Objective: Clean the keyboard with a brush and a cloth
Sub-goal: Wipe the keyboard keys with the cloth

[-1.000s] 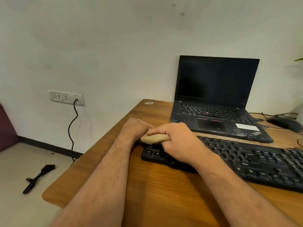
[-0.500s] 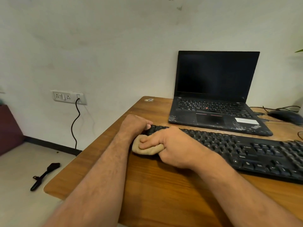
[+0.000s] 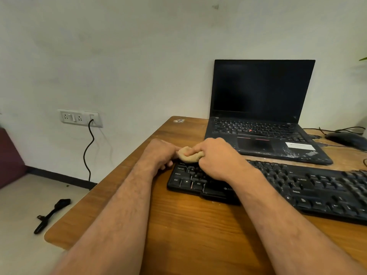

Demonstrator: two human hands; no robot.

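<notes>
A black keyboard point(image 3: 297, 185) lies across the wooden desk point(image 3: 198, 225), its left end near the desk's left edge. My right hand point(image 3: 218, 155) is shut on a bunched tan cloth point(image 3: 188, 154) and presses it on the keyboard's far left corner. My left hand point(image 3: 158, 153) rests curled against the keyboard's left end, fingers touching its edge beside the cloth. No brush shows on the desk.
An open black laptop point(image 3: 262, 124) stands behind the keyboard. A black mouse point(image 3: 345, 138) with cables lies at the far right. On the floor to the left lies a black tool point(image 3: 51, 214); a cable hangs from a wall socket point(image 3: 79, 118).
My right hand has carried the cloth from the keyboard's near left corner up to its far left corner. My left hand stays at the keyboard's left end.
</notes>
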